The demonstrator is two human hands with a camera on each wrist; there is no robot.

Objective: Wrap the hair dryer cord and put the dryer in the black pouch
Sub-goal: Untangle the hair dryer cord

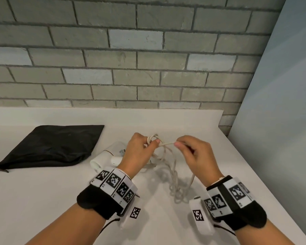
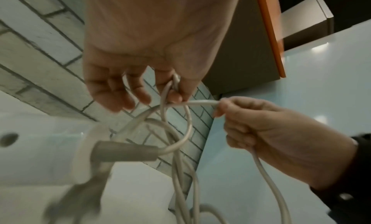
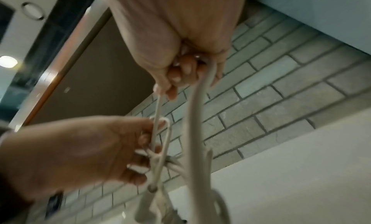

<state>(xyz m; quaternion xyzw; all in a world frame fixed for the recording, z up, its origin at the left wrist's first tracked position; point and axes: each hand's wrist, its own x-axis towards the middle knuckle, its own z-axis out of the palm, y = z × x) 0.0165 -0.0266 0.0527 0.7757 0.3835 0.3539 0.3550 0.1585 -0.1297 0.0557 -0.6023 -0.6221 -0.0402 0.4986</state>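
Note:
A white hair dryer [image 1: 109,155] lies on the white counter [image 1: 42,200], partly hidden behind my left wrist. Its pale cord [image 1: 173,172] trails toward me in loose loops. My left hand [image 1: 140,147] holds small coils of the cord [image 2: 176,116] above the counter, pinching them between thumb and fingers. My right hand [image 1: 189,152] pinches a short straight stretch of cord [image 2: 200,103] running across to the left hand, and more cord hangs from its curled fingers [image 3: 180,75]. The plug [image 2: 124,151] dangles below the left hand. The black pouch [image 1: 51,147] lies flat at the left.
A grey brick wall [image 1: 148,59] backs the counter. The counter's right edge [image 1: 254,167] runs diagonally beside a pale blue panel [image 1: 281,121]. Both wrists wear black bands with printed markers.

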